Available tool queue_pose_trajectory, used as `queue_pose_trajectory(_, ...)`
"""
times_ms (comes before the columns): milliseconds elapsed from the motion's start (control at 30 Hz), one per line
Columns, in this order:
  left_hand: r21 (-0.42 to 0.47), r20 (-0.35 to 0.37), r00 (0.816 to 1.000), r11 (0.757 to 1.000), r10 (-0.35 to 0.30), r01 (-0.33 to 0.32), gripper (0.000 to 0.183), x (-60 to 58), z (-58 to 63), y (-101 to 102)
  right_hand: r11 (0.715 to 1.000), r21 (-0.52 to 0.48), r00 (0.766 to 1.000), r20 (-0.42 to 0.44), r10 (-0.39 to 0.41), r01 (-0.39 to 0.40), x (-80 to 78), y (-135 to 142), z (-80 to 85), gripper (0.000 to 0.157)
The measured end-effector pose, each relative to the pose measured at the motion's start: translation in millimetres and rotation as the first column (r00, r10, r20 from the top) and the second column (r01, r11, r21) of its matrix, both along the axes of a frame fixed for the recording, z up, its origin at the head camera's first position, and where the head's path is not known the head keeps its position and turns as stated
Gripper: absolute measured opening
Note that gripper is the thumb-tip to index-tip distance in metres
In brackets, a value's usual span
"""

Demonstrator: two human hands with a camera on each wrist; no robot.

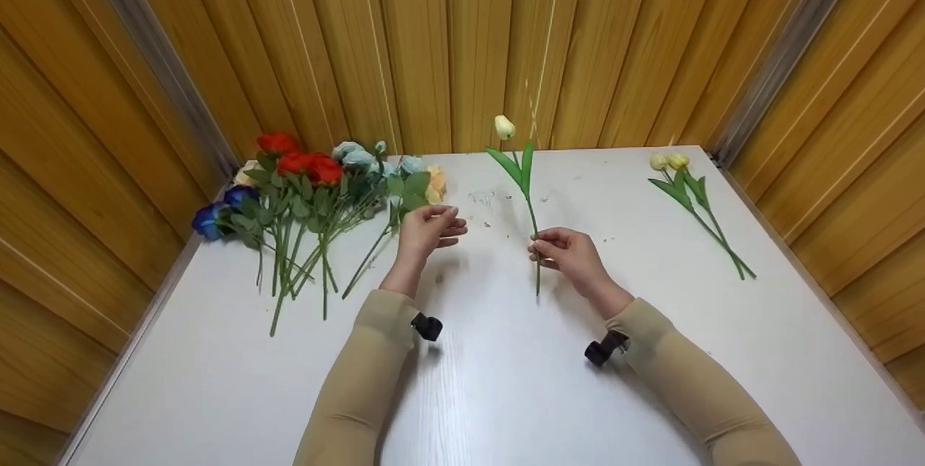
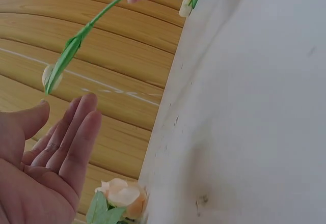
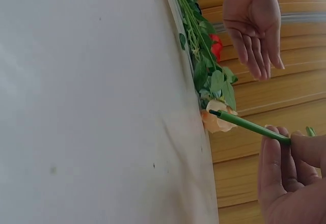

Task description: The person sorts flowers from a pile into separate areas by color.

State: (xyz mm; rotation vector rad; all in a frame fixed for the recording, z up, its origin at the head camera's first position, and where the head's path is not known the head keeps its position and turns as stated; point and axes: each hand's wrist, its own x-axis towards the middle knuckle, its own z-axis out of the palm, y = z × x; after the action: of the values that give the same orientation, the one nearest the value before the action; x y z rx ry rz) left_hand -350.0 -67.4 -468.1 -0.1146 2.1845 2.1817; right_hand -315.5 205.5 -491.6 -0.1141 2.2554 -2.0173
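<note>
My right hand (image 1: pixel 574 256) pinches the lower stem of a white tulip (image 1: pixel 504 126) between thumb and fingers. The flower points away toward the back wall, its green leaves (image 1: pixel 522 170) spread below the bloom. In the right wrist view the cut end of the stem (image 3: pixel 249 126) sticks out past the fingertips. Held apart to the left, my left hand (image 1: pixel 428 233) has relaxed, nearly straight fingers and nothing in them. A peach rose (image 1: pixel 436 184) lies just beyond that hand.
At the table's left lie several artificial flowers: red (image 1: pixel 311 166), light blue (image 1: pixel 355 155) and dark blue (image 1: pixel 211 220), stems toward me. Two pale yellow tulips (image 1: pixel 678 161) lie crossed at the right. Wood-patterned walls (image 1: pixel 477 40) border the white table (image 1: pixel 498 379).
</note>
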Motion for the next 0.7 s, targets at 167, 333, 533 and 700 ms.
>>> queue_pose_trajectory(167, -0.004, 0.003, 0.997, 0.997, 0.082, -0.082, 0.026, -1.2, -1.6, -21, 0.999, 0.037, 1.0, 0.004, -0.025, 0.025, -4.9, 20, 0.3, 0.031)
queue_pose_trajectory(333, -0.045, -0.028, 0.988, 0.987, 0.154, -0.155, 0.025, -2.2, -2.7, -42, 0.998, 0.052, 0.999, -0.002, -0.039, 0.039, -8.2, 39, 2.4, 0.034)
queue_pose_trajectory(533, -0.105, -0.114, 0.951, 0.949, 0.286, -0.298, 0.026, -3.7, -5.8, -68, 0.995, 0.079, 0.999, -0.007, -0.054, 0.054, -9.7, 60, 7.5, 0.037)
queue_pose_trajectory(700, -0.21, -0.144, 0.934, 0.912, 0.328, -0.353, 0.033, -4.4, -12.0, -90, 0.99, 0.11, 0.996, -0.004, -0.085, 0.085, -13.0, 81, 8.1, 0.036)
